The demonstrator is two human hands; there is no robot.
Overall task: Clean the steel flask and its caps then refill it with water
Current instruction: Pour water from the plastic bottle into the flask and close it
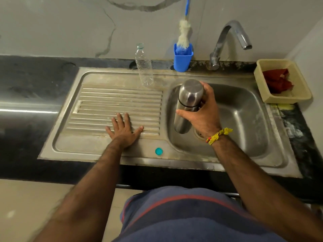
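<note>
Head view, the only one: right of centre, the right hand [203,113] grips the steel flask [187,105] around its middle, upright over the sink basin [244,119], cap still on. At centre-left the left hand [122,131] lies flat with fingers spread on the ribbed drainboard [104,102], holding nothing. The tap [232,37] at upper right shows no running water, and the bottle brush [183,35] stands in its blue holder [182,62] at top centre. Cleaning looks barely begun: uncapping, scrubbing, rinsing and refilling all seem left.
</note>
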